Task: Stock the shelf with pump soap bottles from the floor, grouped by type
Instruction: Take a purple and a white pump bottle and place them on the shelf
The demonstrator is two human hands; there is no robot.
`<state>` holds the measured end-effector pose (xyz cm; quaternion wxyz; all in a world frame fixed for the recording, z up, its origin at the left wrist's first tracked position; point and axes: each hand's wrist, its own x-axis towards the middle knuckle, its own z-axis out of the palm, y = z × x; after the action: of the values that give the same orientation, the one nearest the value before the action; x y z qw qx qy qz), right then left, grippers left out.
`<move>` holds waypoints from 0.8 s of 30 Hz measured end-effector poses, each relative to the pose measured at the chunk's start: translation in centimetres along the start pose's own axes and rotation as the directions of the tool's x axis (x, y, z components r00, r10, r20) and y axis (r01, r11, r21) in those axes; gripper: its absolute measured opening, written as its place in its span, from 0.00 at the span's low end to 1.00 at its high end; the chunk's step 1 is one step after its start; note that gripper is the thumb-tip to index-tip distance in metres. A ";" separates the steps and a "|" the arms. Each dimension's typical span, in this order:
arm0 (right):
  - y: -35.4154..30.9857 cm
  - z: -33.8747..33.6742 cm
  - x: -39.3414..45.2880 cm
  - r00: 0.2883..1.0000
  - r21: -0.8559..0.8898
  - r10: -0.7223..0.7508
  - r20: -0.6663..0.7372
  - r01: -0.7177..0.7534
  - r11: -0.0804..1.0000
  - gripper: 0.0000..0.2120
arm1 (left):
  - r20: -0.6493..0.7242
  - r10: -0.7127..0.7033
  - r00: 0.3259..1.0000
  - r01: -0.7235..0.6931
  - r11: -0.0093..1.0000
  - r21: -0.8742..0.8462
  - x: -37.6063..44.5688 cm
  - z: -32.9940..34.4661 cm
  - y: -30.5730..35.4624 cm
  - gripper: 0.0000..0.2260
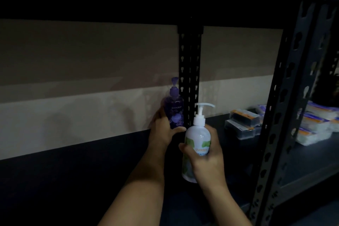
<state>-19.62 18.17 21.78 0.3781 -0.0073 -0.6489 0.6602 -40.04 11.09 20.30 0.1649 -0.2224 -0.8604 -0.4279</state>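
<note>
Purple pump soap bottle (pixel 175 110) is in my left hand (pixel 162 130), my fingers and thumb wrapped round its lower body, and I hold it upright right against the rear upright post (pixel 189 79) at the back of the shelf (pixel 91 180), where I judge it is going down as the first of its type. Holding it low keeps the pump head free and lets me set the base flat. Its body looks like clear, tinted plastic, rounded at the shoulder, with a purple pump of the same shade on top. Nearer to me than the post, and just in front of it, my right hand (pixel 205 154) grips the white pump soap bottle (pixel 197 141) round its middle, also upright; the two bottles are close but I cannot tell if they touch. This one is opaque and smooth, a fat oval with a green leaf label and a white, long-spouted pump. I keep it back, I think, so the white type can start its own group beside the purple. The post is dark metal punched with keyhole slots, and the shelf board is dark and matt. Right of the post, further along the shelf, lie stacked flat packs (pixel 242 124) in glossy wrap with orange bands.
</note>
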 end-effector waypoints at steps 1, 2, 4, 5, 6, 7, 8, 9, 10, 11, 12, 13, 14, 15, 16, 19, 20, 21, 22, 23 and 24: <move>0.0 0.0 0.0 1.000 0.007 0.002 0.000 -0.002 1.000 0.28 | -0.009 -0.001 1.000 0.001 1.000 -0.007 -0.1 -0.1 0.3 0.48; -0.1 -0.1 -0.1 1.000 0.013 0.003 0.001 -0.003 1.000 0.27 | -0.022 -0.007 1.000 0.007 1.000 -0.014 -0.1 -0.1 0.6 0.47; -0.2 -0.1 -0.1 1.000 0.018 0.003 0.003 -0.003 1.000 0.28 | -0.044 -0.012 0.999 0.012 1.000 -0.010 0.0 -0.1 0.5 0.48; -0.2 0.0 -0.1 1.000 0.016 0.003 0.003 -0.003 1.000 0.28 | -0.053 -0.007 0.999 0.007 1.000 0.001 0.2 0.0 0.4 0.48; -0.2 0.0 0.0 1.000 0.013 0.003 0.001 -0.003 1.000 0.28 | -0.054 -0.001 0.999 0.001 1.000 0.007 0.5 0.1 0.2 0.49; -0.2 0.0 0.0 1.000 0.009 0.003 -0.003 -0.003 1.000 0.28 | -0.052 -0.009 0.999 0.009 1.000 0.001 0.8 0.3 -0.2 0.48; -0.1 0.0 0.0 1.000 0.006 0.003 -0.005 -0.003 1.000 0.28 | -0.045 -0.020 0.999 0.020 1.000 -0.009 0.8 0.3 -0.1 0.47; -0.1 0.0 0.0 1.000 0.006 0.003 -0.007 -0.003 1.000 0.28 | -0.044 -0.031 0.999 0.030 0.999 -0.014 0.7 0.2 -0.1 0.45; -0.1 0.0 0.0 1.000 0.006 0.002 -0.008 -0.002 1.000 0.28 | -0.045 -0.022 0.999 0.022 1.000 -0.017 0.5 0.1 0.1 0.44; -0.1 0.0 0.0 1.000 0.005 0.002 -0.009 -0.002 1.000 0.28 | -0.042 -0.017 0.999 0.016 1.000 -0.020 0.3 0.0 0.4 0.43; -0.1 0.0 -0.1 1.000 0.001 0.004 -0.011 -0.004 1.000 0.28 | -0.039 -0.017 0.999 0.017 1.000 -0.017 0.3 0.1 0.3 0.44; -0.1 0.0 -0.1 1.000 -0.001 0.005 -0.013 -0.005 1.000 0.28 | -0.040 -0.026 0.999 0.026 1.000 -0.013 0.2 0.1 0.3 0.44; -0.1 -0.1 0.0 1.000 0.000 0.005 -0.013 -0.005 1.000 0.28 | -0.038 -0.027 0.999 0.027 1.000 -0.007 0.1 0.1 0.3 0.44; -0.1 -0.1 0.0 1.000 0.000 0.004 -0.013 -0.004 1.000 0.27 | -0.031 -0.042 0.999 0.042 0.999 0.003 0.1 0.1 0.2 0.45; -0.1 -0.1 0.0 1.000 -0.002 0.002 -0.013 -0.002 1.000 0.27 | -0.026 -0.058 0.998 0.058 0.998 0.013 0.1 0.0 0.1 0.46; -0.1 -0.1 0.0 1.000 -0.012 0.005 -0.006 -0.005 1.000 0.27 | -0.004 -0.121 0.993 0.121 0.990 0.071 -1.4 -1.1 0.5 0.47; -0.1 -0.1 -0.1 1.000 -0.022 0.008 0.002 -0.007 1.000 0.27 | 0.012 -0.126 0.992 0.125 0.988 0.089 -2.5 -1.8 0.6 0.43; -0.1 -0.1 -0.1 1.000 -0.035 0.013 0.015 -0.013 0.999 0.28 | 0.022 -0.121 0.992 0.118 0.988 0.098 -3.7 -2.7 0.4 0.38; -0.2 -0.1 -0.2 0.999 -0.047 0.026 0.028 -0.025 0.999 0.28 | 0.027 -0.100 0.995 0.097 0.991 0.094 -4.8 -3.6 -0.1 0.33; -0.2 -0.1 -0.2 0.998 -0.052 0.048 0.045 -0.045 0.998 0.27 | 0.054 -0.076 0.996 0.071 0.994 0.083 -6.0 -4.8 -0.6 0.28; -0.2 -0.2 -0.3 0.995 -0.059 0.074 0.068 -0.070 0.996 0.26 | 0.104 -0.044 0.994 0.037 0.996 0.077 -7.3 -6.1 -1.0 0.23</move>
<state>-19.23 18.13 21.84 0.3305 -0.0183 -0.6797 0.6546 -33.80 3.85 19.77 0.1185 -0.2209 -0.8876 -0.3864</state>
